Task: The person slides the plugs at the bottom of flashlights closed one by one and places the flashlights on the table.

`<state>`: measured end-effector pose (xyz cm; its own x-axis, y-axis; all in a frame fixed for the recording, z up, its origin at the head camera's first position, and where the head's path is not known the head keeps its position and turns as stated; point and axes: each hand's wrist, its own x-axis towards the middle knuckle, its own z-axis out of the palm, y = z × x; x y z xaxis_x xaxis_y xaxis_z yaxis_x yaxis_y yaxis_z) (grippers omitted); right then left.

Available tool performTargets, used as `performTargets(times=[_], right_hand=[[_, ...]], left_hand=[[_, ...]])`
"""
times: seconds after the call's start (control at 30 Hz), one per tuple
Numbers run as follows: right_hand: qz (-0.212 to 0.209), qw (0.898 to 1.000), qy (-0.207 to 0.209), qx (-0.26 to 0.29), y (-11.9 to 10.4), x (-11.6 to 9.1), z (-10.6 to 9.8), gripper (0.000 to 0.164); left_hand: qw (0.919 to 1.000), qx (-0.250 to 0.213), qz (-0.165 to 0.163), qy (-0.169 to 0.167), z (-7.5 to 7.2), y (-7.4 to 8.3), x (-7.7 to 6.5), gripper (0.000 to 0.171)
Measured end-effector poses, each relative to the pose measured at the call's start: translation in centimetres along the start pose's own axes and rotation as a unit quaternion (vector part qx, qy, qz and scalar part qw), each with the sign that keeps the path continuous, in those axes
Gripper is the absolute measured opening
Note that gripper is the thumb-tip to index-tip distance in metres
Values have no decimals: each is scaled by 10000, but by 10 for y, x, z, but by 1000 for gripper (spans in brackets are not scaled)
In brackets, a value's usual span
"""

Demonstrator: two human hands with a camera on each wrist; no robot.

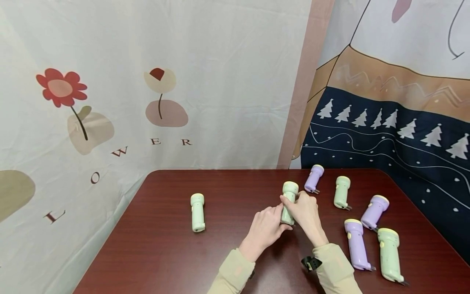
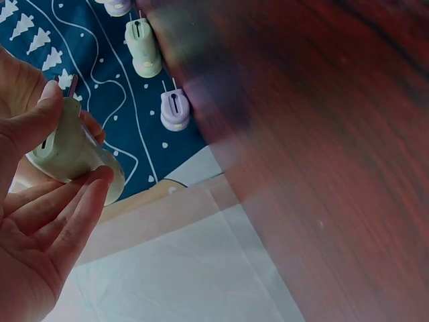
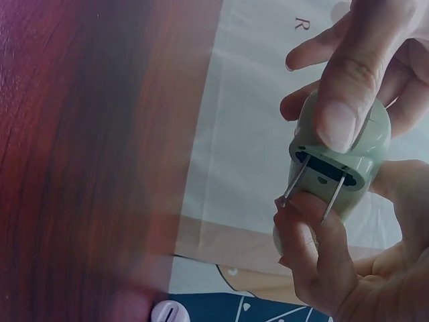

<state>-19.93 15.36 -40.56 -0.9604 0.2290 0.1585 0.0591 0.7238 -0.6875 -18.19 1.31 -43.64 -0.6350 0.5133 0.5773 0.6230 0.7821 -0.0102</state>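
A pale green flashlight [image 1: 290, 188] with a yellowish head rim is held between both hands above the table. My left hand [image 1: 266, 226] grips it from the left, its thumb near the plug end. From the right, my right hand [image 1: 305, 210] holds the body, with the thumb lying across its side. Two metal prongs [image 3: 334, 200] stick out from the slotted end in the right wrist view. There the right fingertips [image 3: 298, 215] are close beside the prongs. The left wrist view has the same flashlight [image 2: 70, 151] with fingers around it.
Another green flashlight [image 1: 198, 212] stands alone to the left, no prongs showing. At the right are several purple and green flashlights with prongs out, among them a purple one [image 1: 357, 245] and a green one [image 1: 390, 253]. Printed curtains [image 1: 227, 81] hang behind the brown table [image 1: 154, 261].
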Motion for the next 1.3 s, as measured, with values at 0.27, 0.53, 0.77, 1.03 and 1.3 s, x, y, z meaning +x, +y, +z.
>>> performTargets(times=[0.27,0.53,0.77,1.03,1.3], right_hand=[[-33,9999,105,26,1,0,3,47],[-10,10000,90,18,0,0,5,46],[-139,9997,220,-6,-2,-1,3,44],[-97,9997,204,20,-3,-1,2,46],[-90,9996,259,23,-3,-1,2,44]], left_hand=[[9998,37,72,185,3,-1,-1,56],[9993,162,201,281,5,-2,-2,46],[9983,104,263,504,6,-2,1,42],[9990,108,250,355,5,-2,1,50],[9990,151,286,304,5,-2,1,50]])
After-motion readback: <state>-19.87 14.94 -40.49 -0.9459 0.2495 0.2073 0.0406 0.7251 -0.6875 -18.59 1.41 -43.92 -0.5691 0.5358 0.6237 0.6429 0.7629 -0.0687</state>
